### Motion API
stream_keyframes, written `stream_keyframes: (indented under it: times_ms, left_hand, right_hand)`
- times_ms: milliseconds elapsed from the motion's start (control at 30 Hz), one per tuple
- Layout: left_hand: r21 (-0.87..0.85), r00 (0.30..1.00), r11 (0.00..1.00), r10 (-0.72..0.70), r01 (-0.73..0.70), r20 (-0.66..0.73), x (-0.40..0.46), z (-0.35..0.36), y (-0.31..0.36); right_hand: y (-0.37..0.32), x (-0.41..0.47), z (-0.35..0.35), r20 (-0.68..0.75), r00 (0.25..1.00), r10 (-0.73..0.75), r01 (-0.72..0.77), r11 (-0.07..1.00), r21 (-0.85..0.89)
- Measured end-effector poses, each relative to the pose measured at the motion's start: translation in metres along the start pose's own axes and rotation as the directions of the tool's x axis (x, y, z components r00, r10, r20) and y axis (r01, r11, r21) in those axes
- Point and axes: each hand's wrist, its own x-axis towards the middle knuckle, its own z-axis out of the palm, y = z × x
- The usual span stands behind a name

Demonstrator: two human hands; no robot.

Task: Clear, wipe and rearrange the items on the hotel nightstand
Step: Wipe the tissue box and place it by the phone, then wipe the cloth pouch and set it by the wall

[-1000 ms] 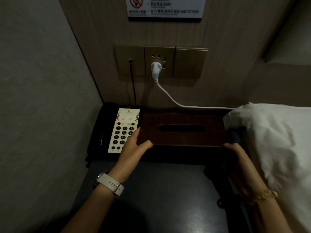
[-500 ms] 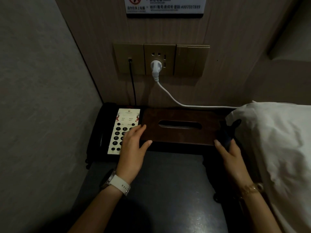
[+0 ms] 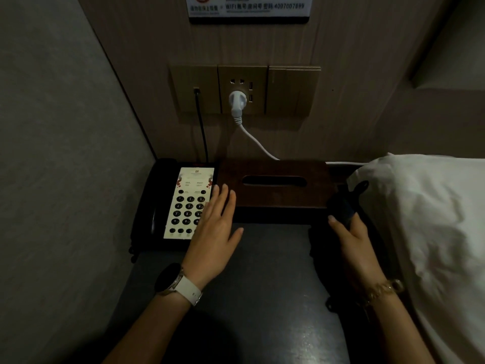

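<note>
A dark wooden tissue box (image 3: 273,189) stands at the back of the dark nightstand (image 3: 262,271), against the wall. Left of it sits a black telephone (image 3: 168,203) with a white keypad. My left hand (image 3: 214,232) hovers flat, fingers straight, over the phone's right edge and the box's left corner, holding nothing. My right hand (image 3: 351,237) grips a small dark object (image 3: 343,203) at the right end of the box; what the object is stays unclear in the dim light.
A white pillow (image 3: 425,219) crowds the nightstand's right side. A grey wall (image 3: 65,179) closes the left. On the back wall are a socket panel (image 3: 244,89) with a white plug, its cord (image 3: 257,143) trailing right behind the box, and a black phone cord (image 3: 202,130).
Both hands let go of the tissue box, which now sits further back against the wall. My left hand flattened out beside it. My right hand took up a small dark object.
</note>
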Motion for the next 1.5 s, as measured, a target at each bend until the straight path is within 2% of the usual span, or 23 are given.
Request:
stream_keyframes:
  times_ms: [233, 467, 567, 667, 767, 833, 900, 1000, 1133, 1233, 1300, 1367, 1500]
  left_hand:
    - [-0.032, 0.999, 0.999, -0.007, 0.008, 0.033, -0.002, -0.006, 0.0]
    - [-0.115, 0.99, 0.992, 0.043, -0.058, -0.133, -0.017, -0.015, 0.018]
    - [-0.189, 0.983, 0.98, 0.025, -0.06, -0.184, -0.025, -0.019, 0.024]
    - [-0.3, 0.984, 0.951, 0.022, -0.075, -0.178, -0.032, -0.021, 0.035]
    - [-0.473, 0.998, 0.88, 0.005, -0.034, -0.063, -0.044, -0.019, 0.048]
    - [-0.619, 0.999, 0.784, -0.022, 0.048, 0.05, -0.053, -0.02, 0.057]
    - [-0.751, 0.986, 0.644, -0.032, 0.144, 0.162, -0.063, -0.022, 0.065]
    - [-0.817, 0.971, 0.535, -0.03, 0.214, 0.235, -0.083, -0.026, 0.072]
    - [-0.853, 0.973, 0.468, -0.091, 0.231, 0.213, -0.11, -0.03, 0.072]
    - [-0.858, 0.969, 0.451, -0.13, 0.247, 0.21, -0.127, -0.031, 0.07]
    - [-0.836, 0.955, 0.464, -0.198, 0.291, 0.222, -0.134, -0.026, 0.066]
    - [-0.787, 0.928, 0.5, -0.275, 0.361, 0.251, -0.141, -0.017, 0.058]
    - [-0.651, 0.889, 0.61, -0.374, 0.451, 0.266, -0.156, 0.004, 0.047]
  right_hand:
    - [-0.002, -0.002, 0.003, 0.013, 1.0, 0.018, -0.018, 1.0, 0.003]
    - [-0.006, -0.017, 0.005, -0.05, 0.999, -0.018, 0.018, 1.0, -0.014]
    - [-0.008, -0.026, 0.004, -0.053, 0.998, 0.019, -0.016, 0.999, 0.052]
    - [-0.01, -0.04, 0.008, -0.041, 0.993, 0.108, -0.096, 0.969, 0.228]
    - [-0.016, -0.064, 0.017, 0.139, 0.974, 0.18, -0.223, 0.873, 0.434]
    - [-0.019, -0.082, 0.025, 0.269, 0.948, 0.169, -0.282, 0.838, 0.466]
    - [-0.022, -0.099, 0.032, 0.35, 0.924, 0.156, -0.322, 0.811, 0.489]
    - [-0.028, -0.12, 0.037, 0.424, 0.897, 0.125, -0.351, 0.785, 0.511]
    - [-0.033, -0.145, 0.037, 0.461, 0.879, 0.118, -0.348, 0.822, 0.452]
    - [-0.037, -0.16, 0.039, 0.426, 0.891, 0.154, -0.328, 0.867, 0.374]
    - [-0.037, -0.164, 0.038, 0.325, 0.933, 0.156, -0.23, 0.952, 0.203]
    - [-0.032, -0.167, 0.035, 0.207, 0.969, 0.135, -0.131, 0.991, -0.028]
    - [-0.01, -0.175, 0.03, 0.048, 0.989, 0.138, -0.112, 0.929, -0.352]
